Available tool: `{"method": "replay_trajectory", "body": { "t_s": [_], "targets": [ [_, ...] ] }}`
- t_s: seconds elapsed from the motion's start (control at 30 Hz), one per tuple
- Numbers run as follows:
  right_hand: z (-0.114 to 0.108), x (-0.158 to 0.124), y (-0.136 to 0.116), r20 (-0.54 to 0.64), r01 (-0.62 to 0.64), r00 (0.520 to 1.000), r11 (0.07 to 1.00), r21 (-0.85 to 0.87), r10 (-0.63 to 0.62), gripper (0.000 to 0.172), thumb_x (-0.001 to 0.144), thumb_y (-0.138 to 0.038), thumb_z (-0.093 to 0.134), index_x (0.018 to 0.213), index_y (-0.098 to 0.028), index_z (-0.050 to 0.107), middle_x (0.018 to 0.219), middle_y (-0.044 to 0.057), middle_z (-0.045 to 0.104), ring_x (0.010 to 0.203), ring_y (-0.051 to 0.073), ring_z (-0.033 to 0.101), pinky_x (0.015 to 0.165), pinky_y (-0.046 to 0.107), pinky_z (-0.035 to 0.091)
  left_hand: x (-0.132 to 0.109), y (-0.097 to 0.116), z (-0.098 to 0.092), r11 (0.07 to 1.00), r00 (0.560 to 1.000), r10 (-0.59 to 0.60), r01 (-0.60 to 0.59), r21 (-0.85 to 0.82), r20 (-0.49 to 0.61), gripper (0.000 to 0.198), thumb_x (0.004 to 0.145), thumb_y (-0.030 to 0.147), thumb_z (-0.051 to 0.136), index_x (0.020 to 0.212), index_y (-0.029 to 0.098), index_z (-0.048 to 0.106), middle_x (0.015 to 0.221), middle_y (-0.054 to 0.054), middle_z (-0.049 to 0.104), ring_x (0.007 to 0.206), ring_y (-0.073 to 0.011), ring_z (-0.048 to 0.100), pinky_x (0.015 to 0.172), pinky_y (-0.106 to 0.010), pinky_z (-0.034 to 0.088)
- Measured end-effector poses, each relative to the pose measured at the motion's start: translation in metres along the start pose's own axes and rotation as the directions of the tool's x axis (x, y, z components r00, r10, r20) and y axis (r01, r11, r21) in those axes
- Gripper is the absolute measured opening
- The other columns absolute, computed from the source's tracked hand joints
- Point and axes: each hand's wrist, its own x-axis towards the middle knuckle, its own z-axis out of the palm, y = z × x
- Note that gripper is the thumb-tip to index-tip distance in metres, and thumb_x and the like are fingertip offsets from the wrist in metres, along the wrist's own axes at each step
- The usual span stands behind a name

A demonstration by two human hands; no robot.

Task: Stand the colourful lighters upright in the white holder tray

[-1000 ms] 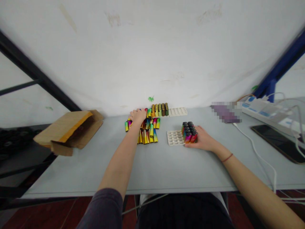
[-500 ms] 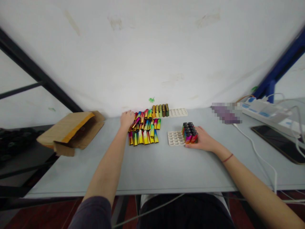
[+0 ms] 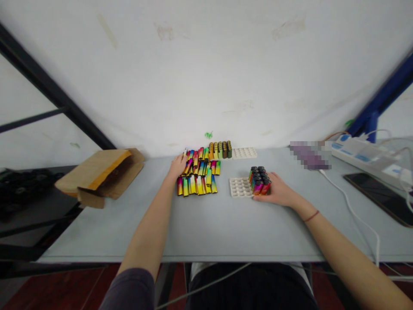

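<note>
My left hand (image 3: 177,167) lies at the left edge of a loose pile of shiny multicoloured tubes (image 3: 201,167), its fingers stretched forward against the outermost ones. Its far fingertips are partly hidden, and I make out no tube lifted in them. Across the table, my right hand (image 3: 276,190) grips the right side of a white tray (image 3: 239,188) with round hollows, thumb at the front and fingers behind. Several dark-topped tubes (image 3: 260,180) stand upright in the tray's right part, against my palm. Its left hollows hold nothing.
By the wall stand several upright tubes with gold tops (image 3: 220,149), beside a second white tray (image 3: 244,153). A torn brown paper bag (image 3: 97,174) lies left. A phone (image 3: 380,196), a power strip (image 3: 364,157), a white cable (image 3: 351,206) and a blurred purple item (image 3: 308,156) lie right.
My left hand has moved slightly right and nearer, closer against the pile. My right hand keeps its hold on the tray. The whole view has shifted a little.
</note>
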Motion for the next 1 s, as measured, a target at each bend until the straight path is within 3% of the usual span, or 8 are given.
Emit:
{"method": "replay_trajectory", "body": {
  "t_s": [0.27, 0.5, 0.8, 0.9, 1.0],
  "targets": [
    [0.000, 0.000, -0.001, 0.002, -0.010, 1.000, 1.000, 0.001, 0.010, 0.064, 0.079, -0.067, 0.079, 0.121, -0.021, 0.071, 0.120, 0.017, 0.076, 0.115, 0.042, 0.069, 0.109, 0.063, 0.046, 0.001, 0.002, -0.002, 0.964, 0.989, -0.143, 0.149, -0.220, 0.043, 0.059, 0.104, 0.035, 0.034, 0.150, 0.007, 0.058, 0.166, -0.021, 0.051, 0.161, -0.0304, 0.039, 0.134, -0.052, 0.023],
    [-0.001, 0.000, -0.003, 0.009, -0.028, 1.000, 1.000, 0.003, 0.028, 0.063, 0.077, -0.066, 0.081, 0.120, -0.022, 0.071, 0.118, 0.017, 0.076, 0.115, 0.042, 0.069, 0.110, 0.064, 0.046, -0.006, -0.005, -0.008, 0.948, 0.993, -0.120, 0.116, -0.296, 0.007, 0.058, 0.103, 0.051, 0.039, 0.136, 0.014, 0.070, 0.154, -0.015, 0.064, 0.153, -0.0274, 0.050, 0.134, -0.045, 0.027],
    [-0.002, 0.001, -0.002, -0.001, -0.020, 1.000, 0.999, 0.044, 0.020, 0.072, 0.073, -0.064, 0.084, 0.128, -0.021, 0.069, 0.125, 0.017, 0.076, 0.118, 0.042, 0.069, 0.113, 0.066, 0.043, -0.008, -0.005, -0.008, 0.966, 0.996, -0.025, 0.001, -0.259, -0.089, 0.049, 0.103, 0.040, 0.035, 0.123, 0.016, 0.072, 0.138, -0.015, 0.073, 0.137, -0.0273, 0.060, 0.130, -0.050, 0.034],
    [-0.004, 0.001, -0.002, 0.020, -0.033, 0.999, 0.997, 0.074, 0.032, 0.076, 0.072, -0.062, 0.084, 0.133, -0.021, 0.068, 0.127, 0.017, 0.075, 0.119, 0.042, 0.069, 0.117, 0.068, 0.039, -0.010, -0.004, -0.004, 0.979, 0.994, -0.040, 0.019, -0.202, -0.102, 0.050, 0.104, 0.044, 0.037, 0.127, 0.016, 0.072, 0.140, -0.018, 0.071, 0.140, -0.0309, 0.058, 0.129, -0.055, 0.033],
    [-0.006, 0.001, -0.004, 0.030, -0.043, 0.999, 0.994, 0.101, 0.040, 0.073, 0.073, -0.061, 0.084, 0.132, -0.021, 0.068, 0.125, 0.015, 0.076, 0.117, 0.041, 0.070, 0.117, 0.067, 0.039, -0.015, 0.007, -0.005, 0.990, 0.970, -0.086, 0.057, -0.131, -0.227, 0.054, 0.103, 0.052, 0.047, 0.137, 0.016, 0.067, 0.156, -0.024, 0.058, 0.158, -0.0409, 0.037, 0.129, -0.070, 0.020]
  ]
}}
